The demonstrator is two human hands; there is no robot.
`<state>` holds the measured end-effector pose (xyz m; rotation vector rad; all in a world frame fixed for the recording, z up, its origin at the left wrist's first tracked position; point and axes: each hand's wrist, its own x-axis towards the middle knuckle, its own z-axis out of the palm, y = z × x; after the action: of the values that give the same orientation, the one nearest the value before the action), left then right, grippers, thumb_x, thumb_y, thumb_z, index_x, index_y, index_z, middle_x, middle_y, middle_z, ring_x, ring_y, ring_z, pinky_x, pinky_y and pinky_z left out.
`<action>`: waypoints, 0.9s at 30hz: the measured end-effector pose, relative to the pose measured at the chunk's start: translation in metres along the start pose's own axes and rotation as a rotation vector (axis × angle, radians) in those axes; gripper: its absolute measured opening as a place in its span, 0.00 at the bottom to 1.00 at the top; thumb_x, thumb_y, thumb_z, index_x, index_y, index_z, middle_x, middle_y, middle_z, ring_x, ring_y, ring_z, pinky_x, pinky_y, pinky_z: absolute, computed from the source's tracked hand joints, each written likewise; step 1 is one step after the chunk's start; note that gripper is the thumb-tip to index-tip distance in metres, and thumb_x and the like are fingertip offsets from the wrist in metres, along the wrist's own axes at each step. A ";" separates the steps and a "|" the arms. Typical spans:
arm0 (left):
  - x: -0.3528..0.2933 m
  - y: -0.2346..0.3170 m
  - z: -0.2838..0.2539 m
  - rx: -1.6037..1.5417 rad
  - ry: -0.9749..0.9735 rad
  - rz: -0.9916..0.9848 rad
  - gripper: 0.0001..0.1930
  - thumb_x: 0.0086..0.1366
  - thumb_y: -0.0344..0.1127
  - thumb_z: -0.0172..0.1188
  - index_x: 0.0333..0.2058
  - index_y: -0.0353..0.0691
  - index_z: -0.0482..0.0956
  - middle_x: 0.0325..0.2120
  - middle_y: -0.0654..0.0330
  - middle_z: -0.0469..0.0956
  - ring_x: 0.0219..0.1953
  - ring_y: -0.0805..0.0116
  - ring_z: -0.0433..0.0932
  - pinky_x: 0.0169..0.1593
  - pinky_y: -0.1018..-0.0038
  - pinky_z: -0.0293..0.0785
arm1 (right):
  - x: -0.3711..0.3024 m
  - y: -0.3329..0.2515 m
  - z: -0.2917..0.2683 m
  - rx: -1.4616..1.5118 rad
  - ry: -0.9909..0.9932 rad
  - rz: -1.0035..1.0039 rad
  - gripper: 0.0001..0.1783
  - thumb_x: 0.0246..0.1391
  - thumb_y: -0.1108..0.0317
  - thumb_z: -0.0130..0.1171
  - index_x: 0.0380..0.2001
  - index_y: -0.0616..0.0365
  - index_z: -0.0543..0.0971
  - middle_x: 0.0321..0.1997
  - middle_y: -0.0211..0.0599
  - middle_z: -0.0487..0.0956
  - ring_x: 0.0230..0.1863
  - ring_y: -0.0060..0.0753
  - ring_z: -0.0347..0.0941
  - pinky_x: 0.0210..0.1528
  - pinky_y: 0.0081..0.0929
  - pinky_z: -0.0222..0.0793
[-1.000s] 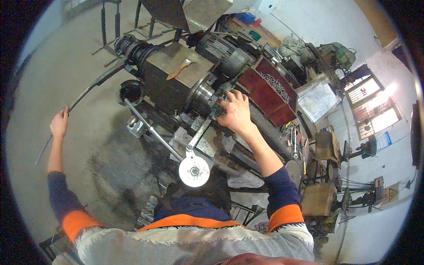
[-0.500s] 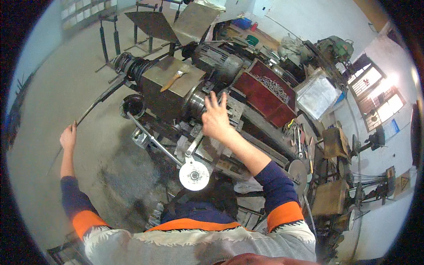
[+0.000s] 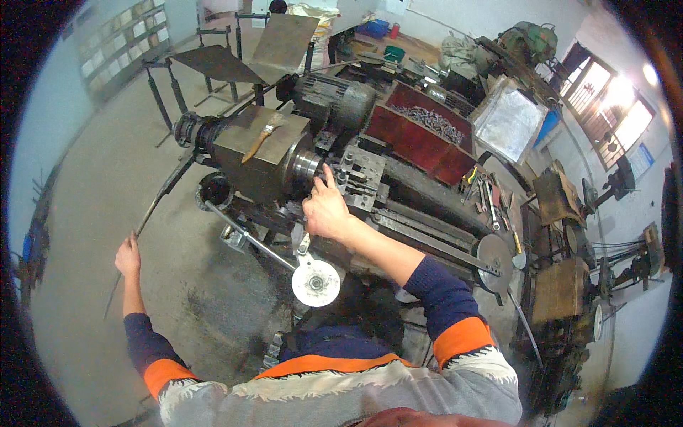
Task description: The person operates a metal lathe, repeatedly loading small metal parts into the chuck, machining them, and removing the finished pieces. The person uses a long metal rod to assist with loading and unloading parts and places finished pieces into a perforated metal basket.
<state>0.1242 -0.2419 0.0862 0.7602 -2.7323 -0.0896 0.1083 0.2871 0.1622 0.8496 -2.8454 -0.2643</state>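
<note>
A long thin metal rod (image 3: 151, 213) slants up from the left toward the rear end of a lathe's headstock (image 3: 260, 149). My left hand (image 3: 128, 256) is closed around its lower part. My right hand (image 3: 327, 211) is at the front of the round steel chuck (image 3: 306, 165), with the index finger stretched toward its face and the other fingers partly bent. Nothing shows in that hand; whether the fingertip touches the chuck is unclear. Right of the fingers sits the bolted tool post (image 3: 361, 171). Below the hand is a white round dial (image 3: 316, 282) on a lever.
A wooden-handled brush (image 3: 260, 142) lies on the headstock. Behind the lathe bed are an electric motor (image 3: 334, 99) and a red tray (image 3: 409, 146) heaped with small metal parts. Wrenches and other hand tools (image 3: 492, 206) lie to the right. Metal stands (image 3: 165, 99) are at the far left.
My right hand has drawn back toward me from the chuck and tool post, its spread fingers now partly bent. My left hand still grips the rod; the whole view has shifted slightly.
</note>
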 end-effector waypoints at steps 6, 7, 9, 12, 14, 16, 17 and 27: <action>0.000 -0.002 0.007 -0.041 0.063 0.000 0.29 0.62 0.62 0.34 0.38 0.46 0.77 0.33 0.48 0.76 0.37 0.50 0.75 0.39 0.58 0.70 | 0.001 0.011 0.008 0.009 -0.059 -0.032 0.14 0.25 0.60 0.55 0.18 0.56 0.81 0.26 0.45 0.78 0.51 0.46 0.64 0.64 0.59 0.28; 0.000 -0.001 0.006 -0.016 0.046 -0.007 0.29 0.62 0.62 0.34 0.38 0.46 0.77 0.33 0.48 0.76 0.37 0.49 0.75 0.39 0.58 0.70 | 0.001 0.011 -0.001 0.027 -0.125 -0.039 0.16 0.22 0.58 0.57 0.18 0.56 0.80 0.27 0.41 0.77 0.50 0.42 0.65 0.64 0.58 0.33; 0.001 0.001 0.004 0.032 0.008 -0.017 0.29 0.62 0.62 0.34 0.38 0.46 0.77 0.32 0.48 0.77 0.36 0.49 0.75 0.38 0.58 0.70 | 0.002 0.021 -0.002 0.052 0.120 -0.052 0.17 0.21 0.58 0.58 0.19 0.55 0.80 0.29 0.38 0.76 0.49 0.41 0.65 0.63 0.58 0.36; 0.001 0.004 0.000 0.016 0.014 -0.012 0.29 0.62 0.61 0.34 0.37 0.45 0.77 0.30 0.48 0.77 0.35 0.49 0.75 0.38 0.58 0.70 | 0.006 0.045 -0.012 0.037 0.355 0.009 0.17 0.21 0.58 0.58 0.20 0.55 0.80 0.34 0.35 0.75 0.48 0.39 0.65 0.61 0.58 0.41; 0.006 -0.015 0.010 0.048 0.082 0.017 0.30 0.62 0.61 0.34 0.37 0.44 0.77 0.30 0.48 0.77 0.35 0.48 0.75 0.38 0.58 0.70 | 0.013 0.058 -0.017 0.053 0.326 0.107 0.17 0.22 0.58 0.58 0.21 0.55 0.80 0.35 0.36 0.75 0.48 0.38 0.65 0.62 0.55 0.41; 0.007 -0.014 0.015 0.059 0.078 0.029 0.30 0.62 0.62 0.34 0.36 0.43 0.78 0.30 0.48 0.77 0.35 0.48 0.75 0.38 0.58 0.70 | 0.016 0.064 -0.018 0.119 0.288 0.065 0.16 0.21 0.59 0.58 0.20 0.55 0.80 0.31 0.34 0.76 0.45 0.36 0.66 0.58 0.47 0.50; 0.010 -0.014 0.015 0.063 0.045 0.020 0.30 0.62 0.62 0.34 0.36 0.43 0.78 0.31 0.49 0.77 0.36 0.48 0.75 0.38 0.58 0.70 | 0.017 0.063 -0.018 0.112 0.189 0.022 0.16 0.21 0.59 0.58 0.19 0.54 0.80 0.30 0.33 0.77 0.44 0.36 0.66 0.56 0.44 0.52; 0.013 -0.008 0.010 0.075 -0.036 -0.017 0.32 0.61 0.63 0.32 0.40 0.45 0.77 0.34 0.49 0.77 0.37 0.50 0.75 0.39 0.59 0.70 | 0.020 0.032 -0.014 -0.112 -0.175 -0.048 0.11 0.26 0.59 0.58 0.16 0.52 0.80 0.24 0.29 0.78 0.40 0.33 0.66 0.42 0.34 0.54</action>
<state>0.1142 -0.2559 0.0796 0.8098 -2.7774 -0.0052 0.0779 0.3010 0.1850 0.9151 -2.9380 -0.5238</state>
